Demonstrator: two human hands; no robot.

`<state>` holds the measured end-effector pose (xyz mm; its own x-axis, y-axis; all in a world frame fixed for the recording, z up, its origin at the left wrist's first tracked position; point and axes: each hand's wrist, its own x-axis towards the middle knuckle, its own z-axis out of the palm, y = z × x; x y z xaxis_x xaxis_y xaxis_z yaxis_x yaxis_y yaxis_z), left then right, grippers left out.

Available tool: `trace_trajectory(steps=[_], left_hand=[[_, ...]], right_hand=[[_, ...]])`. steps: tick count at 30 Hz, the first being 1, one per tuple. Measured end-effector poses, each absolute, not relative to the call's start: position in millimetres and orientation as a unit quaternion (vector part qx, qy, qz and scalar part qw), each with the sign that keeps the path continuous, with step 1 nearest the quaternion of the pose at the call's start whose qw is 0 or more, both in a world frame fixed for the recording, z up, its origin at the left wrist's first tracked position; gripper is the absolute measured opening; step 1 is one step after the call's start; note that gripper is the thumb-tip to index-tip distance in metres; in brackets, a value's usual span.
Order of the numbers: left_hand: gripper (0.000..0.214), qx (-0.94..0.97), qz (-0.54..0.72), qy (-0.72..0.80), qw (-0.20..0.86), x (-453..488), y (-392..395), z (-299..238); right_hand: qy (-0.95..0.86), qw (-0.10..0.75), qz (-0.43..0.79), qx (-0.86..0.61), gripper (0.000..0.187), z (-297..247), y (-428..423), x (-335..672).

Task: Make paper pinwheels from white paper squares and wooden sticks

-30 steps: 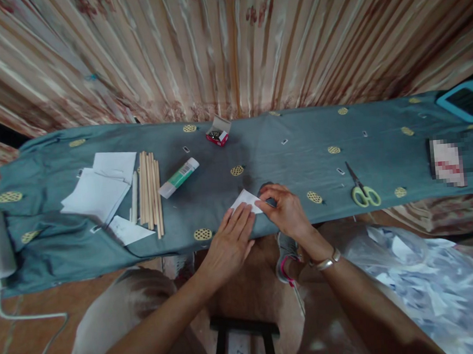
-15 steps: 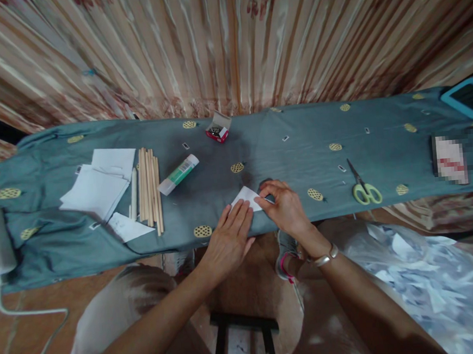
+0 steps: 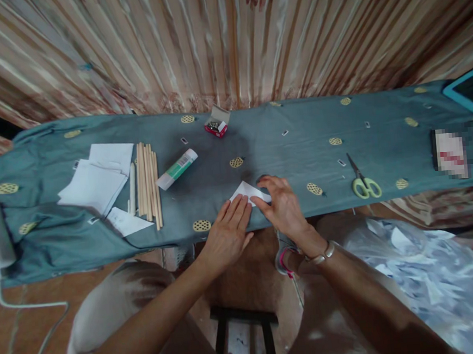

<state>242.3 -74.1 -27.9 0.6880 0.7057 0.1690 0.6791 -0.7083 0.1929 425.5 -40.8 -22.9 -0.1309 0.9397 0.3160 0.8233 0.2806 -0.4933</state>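
A small piece of white paper, with a fold and a pointed top, lies near the front edge of the cloth-covered table. My left hand rests flat on its lower left part, fingers stretched out and close together. From the right, my right hand has its thumb on the paper and its curled fingers about the right corner. Part of the paper is hidden under both hands. Up and to the left of it lies a glue stick with a green label.
Left are wooden sticks, a white stick, paper sheets and a paper scrap. A small open red box stands at the back. Green-handled scissors lie right. A bag of paper scraps sits lower right.
My right hand's thumb and fingers have spread from a tight pinch at the paper's right corner, and more of that corner shows. My left hand stays flat on the paper.
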Motion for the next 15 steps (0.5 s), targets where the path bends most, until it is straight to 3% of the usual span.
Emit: trace_trajectory(steps=[5,15], left_hand=[[0.056,0.919,0.136,0.368,0.052,235.2,-74.0,-31.5],[0.05,0.904,0.138,0.4,0.051,189.1,-83.5,-24.1]], right_hand=[[-0.738,0.298,0.104,-0.596,0.043,-30.1,-49.6,435.8],[-0.723,0.328,0.111,-0.598,0.029,-36.5,-64.5,461.2]])
